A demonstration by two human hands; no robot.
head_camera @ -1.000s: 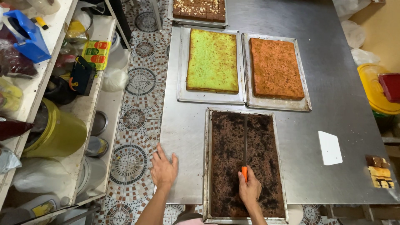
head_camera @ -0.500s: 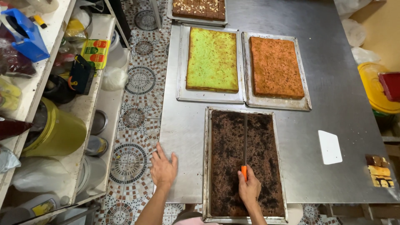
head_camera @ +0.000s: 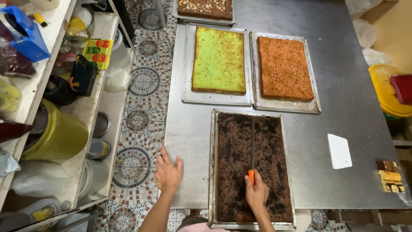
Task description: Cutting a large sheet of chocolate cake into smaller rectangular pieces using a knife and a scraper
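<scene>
Right hand is gripping an orange-handled knife, blade lying lengthwise along the chocolate sheet cake in its tray at the near edge of the steel table. Left hand is resting flat, fingers spread, on the table edge. Patterned tile floor is running alongside the shelves.
</scene>
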